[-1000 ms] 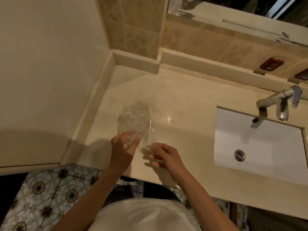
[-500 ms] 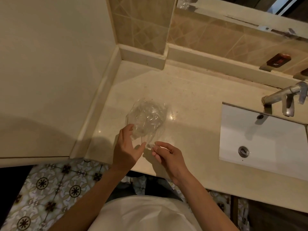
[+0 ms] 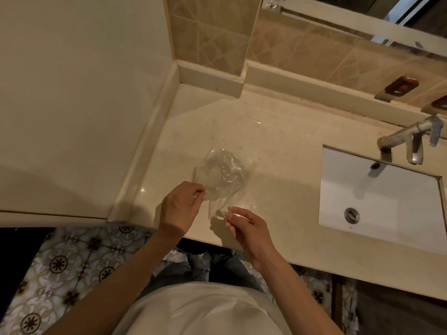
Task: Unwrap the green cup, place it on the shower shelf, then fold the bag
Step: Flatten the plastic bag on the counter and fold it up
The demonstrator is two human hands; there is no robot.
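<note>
Left hand (image 3: 180, 205) and right hand (image 3: 244, 224) pinching bag (image 3: 223, 175) edges left of sink (image 3: 377, 201); best folded flat, crease pressed.

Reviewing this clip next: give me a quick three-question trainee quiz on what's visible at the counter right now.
1. True or false: the green cup is in view.
2. What does the clear plastic bag rest on: A) white sink basin, B) beige countertop, C) patterned floor?
3. Which hands pinch the bag's near edge?

Key
1. False
2. B
3. Both: left hand and right hand
</note>
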